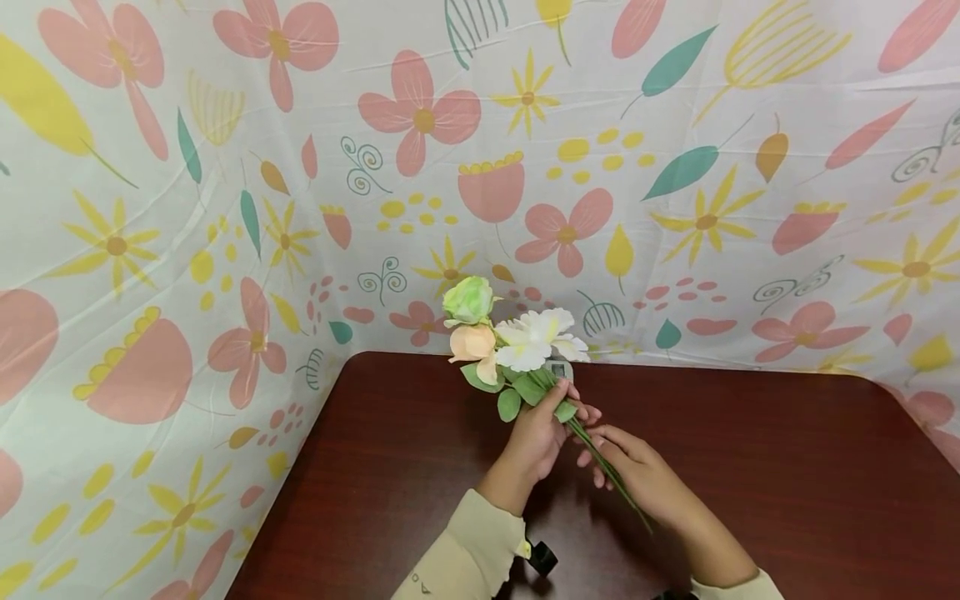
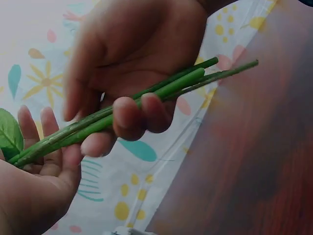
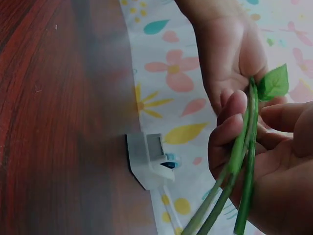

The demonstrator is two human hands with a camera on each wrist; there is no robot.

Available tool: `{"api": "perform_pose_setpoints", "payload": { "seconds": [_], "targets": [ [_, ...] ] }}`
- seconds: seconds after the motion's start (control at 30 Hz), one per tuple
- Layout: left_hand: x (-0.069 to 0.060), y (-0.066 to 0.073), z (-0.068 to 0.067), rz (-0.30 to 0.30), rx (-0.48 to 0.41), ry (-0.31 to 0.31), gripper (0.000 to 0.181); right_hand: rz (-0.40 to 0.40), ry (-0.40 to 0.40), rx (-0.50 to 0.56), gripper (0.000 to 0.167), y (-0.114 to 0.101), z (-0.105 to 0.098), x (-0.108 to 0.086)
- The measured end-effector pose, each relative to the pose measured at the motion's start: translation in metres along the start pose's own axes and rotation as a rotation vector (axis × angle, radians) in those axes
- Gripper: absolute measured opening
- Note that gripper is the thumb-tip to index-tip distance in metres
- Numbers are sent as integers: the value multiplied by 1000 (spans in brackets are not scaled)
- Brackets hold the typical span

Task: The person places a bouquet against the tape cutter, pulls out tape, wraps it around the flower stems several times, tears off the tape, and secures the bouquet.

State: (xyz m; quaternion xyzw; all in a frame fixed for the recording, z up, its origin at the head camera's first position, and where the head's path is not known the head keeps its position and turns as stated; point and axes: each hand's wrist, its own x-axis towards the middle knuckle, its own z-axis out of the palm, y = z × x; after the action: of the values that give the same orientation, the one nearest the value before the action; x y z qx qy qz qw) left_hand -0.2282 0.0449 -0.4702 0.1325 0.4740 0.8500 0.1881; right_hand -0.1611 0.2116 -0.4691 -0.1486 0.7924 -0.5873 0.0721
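Note:
A small bunch of artificial flowers (image 1: 528, 342) slants above the table, with a green bloom, a peach bloom and a white bloom at its upper end. My left hand (image 1: 536, 437) holds the stems just below the blooms and leaves. Lower down, my right hand (image 1: 637, 471) has its fingers curled about the green stems (image 2: 161, 90), whose cut ends stick out past it. In the right wrist view, the stems (image 3: 239, 156) run across my right palm, and a green leaf (image 3: 275, 83) stands out near my left hand.
The dark reddish-brown table (image 1: 750, 467) meets a flower-patterned cloth (image 1: 675, 250) at its back and left. A small white plastic object (image 3: 151, 161) is near the table's back edge, partly hidden by the blooms in the head view. A black device (image 1: 542, 558) is at my left cuff.

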Motion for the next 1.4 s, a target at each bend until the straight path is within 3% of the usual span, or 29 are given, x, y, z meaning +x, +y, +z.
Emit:
{"api": "perform_pose_setpoints", "payload": {
  "seconds": [0.23, 0.5, 0.8, 1.4],
  "targets": [
    [2, 8, -4, 40, -95, 60, 28, 0, 6, 42, 24, 3, -2, 3],
    [-3, 13, -1, 44, -184, 104, 26, -9, 21, 47, 22, 4, 4, 0],
    [-2, 16, 3, 50, -227, 143, 23, -32, 55, 63, 21, 1, 7, -1],
    [-2, 19, 2, 84, -226, 136, 34, -54, -23, 66, 22, 4, 11, 2]
  ]
}}
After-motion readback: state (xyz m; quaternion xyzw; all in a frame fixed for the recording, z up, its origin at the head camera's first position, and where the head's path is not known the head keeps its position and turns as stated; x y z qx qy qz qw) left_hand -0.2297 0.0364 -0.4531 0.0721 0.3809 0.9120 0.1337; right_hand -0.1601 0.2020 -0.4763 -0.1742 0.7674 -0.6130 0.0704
